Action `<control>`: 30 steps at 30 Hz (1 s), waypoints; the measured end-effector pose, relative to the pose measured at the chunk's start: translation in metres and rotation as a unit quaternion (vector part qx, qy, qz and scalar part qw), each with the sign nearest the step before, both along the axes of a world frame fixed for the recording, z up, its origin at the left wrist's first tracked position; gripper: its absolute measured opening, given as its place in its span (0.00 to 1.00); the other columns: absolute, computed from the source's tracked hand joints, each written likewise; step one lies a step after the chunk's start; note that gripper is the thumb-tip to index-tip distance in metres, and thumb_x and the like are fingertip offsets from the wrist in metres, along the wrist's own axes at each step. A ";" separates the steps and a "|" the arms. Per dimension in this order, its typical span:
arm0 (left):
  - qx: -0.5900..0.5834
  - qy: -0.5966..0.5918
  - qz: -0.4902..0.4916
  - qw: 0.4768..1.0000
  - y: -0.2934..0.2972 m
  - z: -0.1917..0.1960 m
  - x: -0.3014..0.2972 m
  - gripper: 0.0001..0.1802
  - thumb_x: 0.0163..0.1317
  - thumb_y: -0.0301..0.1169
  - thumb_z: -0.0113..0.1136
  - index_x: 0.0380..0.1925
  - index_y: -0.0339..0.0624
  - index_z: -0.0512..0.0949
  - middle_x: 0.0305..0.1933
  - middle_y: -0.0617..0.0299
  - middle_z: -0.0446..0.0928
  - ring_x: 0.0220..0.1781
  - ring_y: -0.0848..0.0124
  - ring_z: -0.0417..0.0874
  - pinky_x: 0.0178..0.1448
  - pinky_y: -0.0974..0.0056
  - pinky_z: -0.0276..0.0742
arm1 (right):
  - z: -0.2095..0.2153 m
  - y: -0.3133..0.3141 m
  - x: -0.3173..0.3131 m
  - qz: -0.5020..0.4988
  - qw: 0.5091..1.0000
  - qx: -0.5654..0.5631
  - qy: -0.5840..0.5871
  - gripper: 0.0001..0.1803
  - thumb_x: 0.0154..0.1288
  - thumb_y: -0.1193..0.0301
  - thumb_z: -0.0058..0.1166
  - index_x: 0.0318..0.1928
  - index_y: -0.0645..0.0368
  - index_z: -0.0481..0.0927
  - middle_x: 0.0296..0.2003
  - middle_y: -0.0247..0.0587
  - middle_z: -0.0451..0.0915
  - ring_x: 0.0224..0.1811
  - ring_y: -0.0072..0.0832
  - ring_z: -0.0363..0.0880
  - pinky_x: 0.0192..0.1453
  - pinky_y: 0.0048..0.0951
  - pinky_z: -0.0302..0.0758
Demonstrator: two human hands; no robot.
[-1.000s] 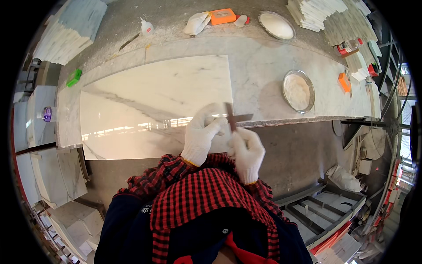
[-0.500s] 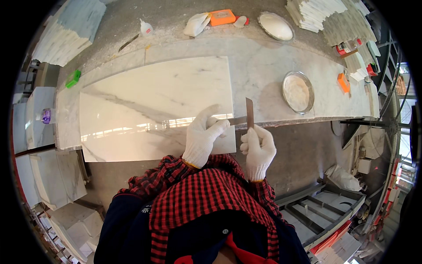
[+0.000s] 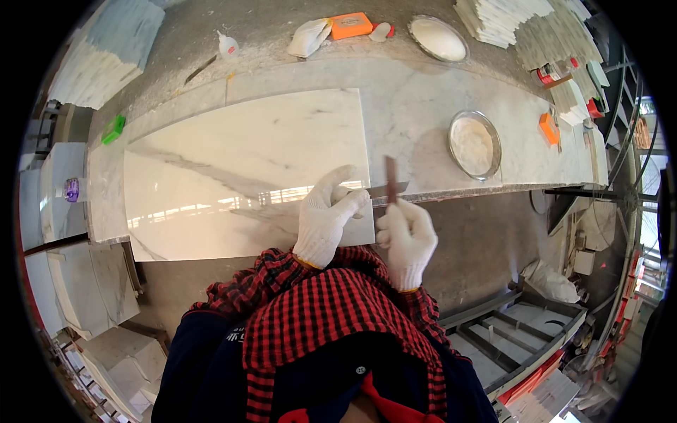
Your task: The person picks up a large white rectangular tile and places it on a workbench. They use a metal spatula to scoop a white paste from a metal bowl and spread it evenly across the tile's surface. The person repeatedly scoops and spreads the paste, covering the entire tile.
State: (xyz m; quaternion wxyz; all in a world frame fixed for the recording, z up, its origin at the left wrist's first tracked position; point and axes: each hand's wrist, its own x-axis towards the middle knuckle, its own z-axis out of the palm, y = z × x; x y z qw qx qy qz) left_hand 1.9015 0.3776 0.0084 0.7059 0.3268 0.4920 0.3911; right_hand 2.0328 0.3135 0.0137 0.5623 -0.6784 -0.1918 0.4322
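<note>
Both my hands wear white knitted gloves. My left hand point(image 3: 321, 222), over the near right part of a polished white marble slab point(image 3: 233, 158) with grey veins, pinches a thin flat metal blade point(image 3: 398, 188) that points right past the slab's edge. Closed around a second thin metal blade point(image 3: 391, 171), my right hand point(image 3: 409, 243) is just right of the slab, beyond the table's near edge. That blade stands upright in the picture, slightly blurred, and crosses in front of the left one. Whether the two touch I cannot tell.
On the grey marble table point(image 3: 409, 92) at right stand a metal bowl of whitish paste point(image 3: 474, 146) and an orange box point(image 3: 549, 128). A green block point(image 3: 113, 130) lies at the left. Farther back are another bowl point(image 3: 438, 39), a squeeze bottle point(image 3: 227, 46) and stacked tiles point(image 3: 113, 53).
My right hand has shifted slightly left, bringing its blade across the blade in my left hand. The left hand keeps nearly the same place and grip.
</note>
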 end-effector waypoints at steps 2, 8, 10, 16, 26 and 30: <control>0.003 0.000 -0.001 1.000 0.001 0.000 0.000 0.30 0.69 0.26 0.65 0.68 0.28 0.69 0.39 0.58 0.84 0.38 0.75 0.81 0.49 0.69 0.78 | -0.001 0.000 0.009 -0.021 1.000 -0.014 -0.005 0.11 0.74 0.74 0.59 0.51 0.69 0.82 0.29 0.39 0.85 0.24 0.16 0.78 0.28 0.20 0.75; 0.014 0.024 0.001 1.000 0.001 0.003 0.002 0.30 0.68 0.26 0.66 0.68 0.28 0.69 0.38 0.59 0.84 0.39 0.75 0.81 0.50 0.68 0.79 | 0.002 0.004 0.001 -0.001 1.000 -0.009 0.006 0.11 0.74 0.74 0.60 0.51 0.69 0.82 0.29 0.38 0.84 0.23 0.15 0.76 0.28 0.19 0.74; 0.002 0.008 0.004 1.000 0.001 0.002 0.002 0.30 0.68 0.25 0.66 0.68 0.28 0.69 0.37 0.59 0.84 0.39 0.75 0.81 0.50 0.68 0.79 | -0.001 0.004 0.010 -0.023 1.000 0.006 0.018 0.11 0.73 0.73 0.60 0.50 0.69 0.82 0.28 0.38 0.84 0.23 0.16 0.76 0.27 0.20 0.74; 0.011 0.014 -0.005 1.000 0.004 0.003 0.005 0.30 0.68 0.25 0.66 0.68 0.30 0.70 0.38 0.58 0.84 0.40 0.75 0.82 0.49 0.68 0.79 | -0.003 0.004 0.000 0.011 1.000 -0.002 0.005 0.11 0.74 0.74 0.59 0.50 0.69 0.82 0.29 0.37 0.84 0.23 0.15 0.76 0.27 0.19 0.73; 0.012 0.007 -0.011 1.000 0.006 0.004 0.004 0.29 0.67 0.24 0.66 0.67 0.32 0.71 0.37 0.60 0.84 0.38 0.75 0.82 0.49 0.69 0.78 | -0.001 0.006 0.004 0.004 1.000 -0.010 0.003 0.12 0.73 0.74 0.60 0.52 0.69 0.81 0.29 0.39 0.84 0.23 0.16 0.76 0.26 0.20 0.73; 0.028 0.014 -0.002 1.000 0.004 0.007 0.001 0.28 0.66 0.24 0.67 0.66 0.32 0.72 0.38 0.59 0.84 0.38 0.75 0.82 0.48 0.69 0.79 | -0.016 0.000 0.032 -0.081 0.997 -0.004 -0.014 0.14 0.76 0.71 0.57 0.51 0.71 0.81 0.29 0.39 0.83 0.22 0.15 0.73 0.25 0.19 0.70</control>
